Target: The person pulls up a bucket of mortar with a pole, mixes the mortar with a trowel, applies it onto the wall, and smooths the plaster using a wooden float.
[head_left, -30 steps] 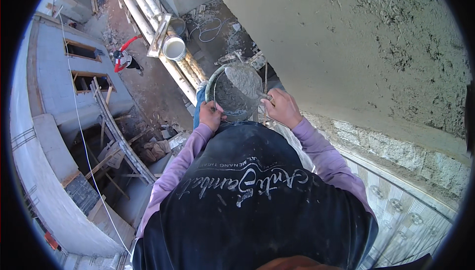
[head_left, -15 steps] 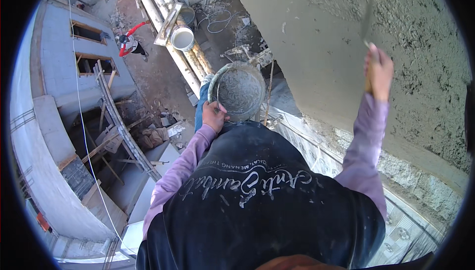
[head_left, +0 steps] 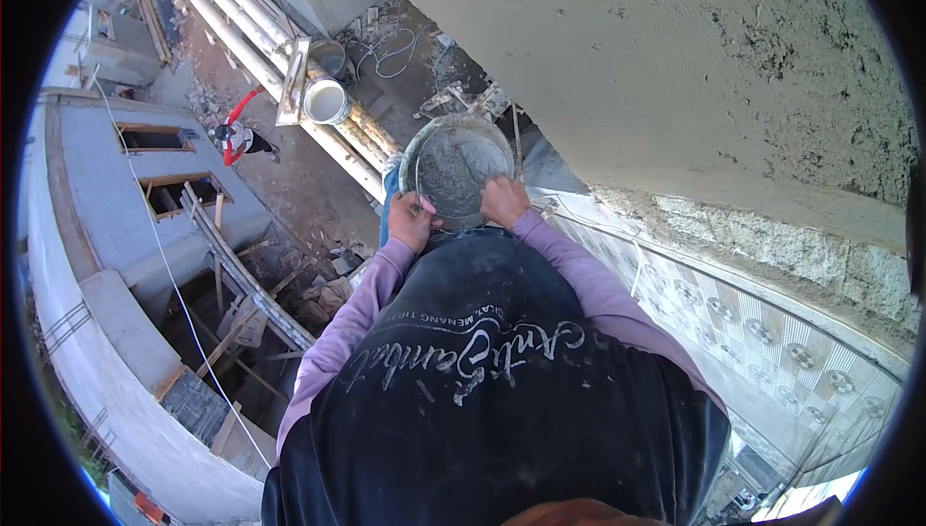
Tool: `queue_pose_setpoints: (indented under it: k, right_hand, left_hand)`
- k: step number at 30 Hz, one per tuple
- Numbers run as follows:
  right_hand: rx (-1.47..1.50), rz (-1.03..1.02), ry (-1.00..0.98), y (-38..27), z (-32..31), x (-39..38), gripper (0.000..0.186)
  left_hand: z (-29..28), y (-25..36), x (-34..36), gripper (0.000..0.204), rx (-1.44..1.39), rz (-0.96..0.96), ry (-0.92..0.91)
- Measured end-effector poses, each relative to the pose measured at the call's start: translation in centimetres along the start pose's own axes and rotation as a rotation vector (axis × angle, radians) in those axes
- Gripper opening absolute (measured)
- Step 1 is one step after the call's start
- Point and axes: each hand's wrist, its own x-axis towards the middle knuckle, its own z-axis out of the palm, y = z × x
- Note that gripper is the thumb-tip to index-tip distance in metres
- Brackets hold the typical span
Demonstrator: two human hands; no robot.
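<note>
- Shirtfront [head_left: 482, 362], black and pale-specked, lies closest to me, at 6 o'clock from the bucket.
- My left hand [head_left: 413, 224] has its fingers curled tight around the thin wire bail [head_left: 418, 184], at 7 o'clock on the bucket's rim.
- My right hand [head_left: 503, 201] is a closed fist over the 4 o'clock edge, pressed around what I judge is the handle of a trowel [head_left: 473, 152]; the handle itself is hidden in my grip.
- What shows of the trowel is a mortar-coated blade, hard to tell from the mix, its long axis running from my fist toward 11 o'clock, inside the bucket.
- The wet grey mortar [head_left: 441, 164] lies at 10 o'clock from that right fist and roughly 1 o'clock from the left hand; the right is nearer.
- The round mortar bucket [head_left: 409, 161] is at 12 o'clock from my chest, directly between and ahead of both hands.
- Farther, the plastered wall [head_left: 617, 82] slants away at 2 o'clock from the bucket, smooth nearer me, rough beyond.
- At 10 o'clock, a white pail [head_left: 326, 102] stands by long poles [head_left: 241, 53]; past them is a red-sleeved person [head_left: 234, 135].
</note>
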Motion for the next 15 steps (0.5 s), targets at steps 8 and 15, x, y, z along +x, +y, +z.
queue_pose_setpoints:
  k: [8,15]
  right_hand:
    - [0.430,-0.096,0.081,2.8,-1.6,-3.5,0.025]
    - [0.314,-0.087,0.109,-0.9,-6.0,-1.9,0.021]
  left_hand:
    - [0.6,1.8,-0.4,0.013,-0.008,-0.021,0.081]
    - [0.4,0.2,-0.9,0.014,-0.098,-0.010,0.099]
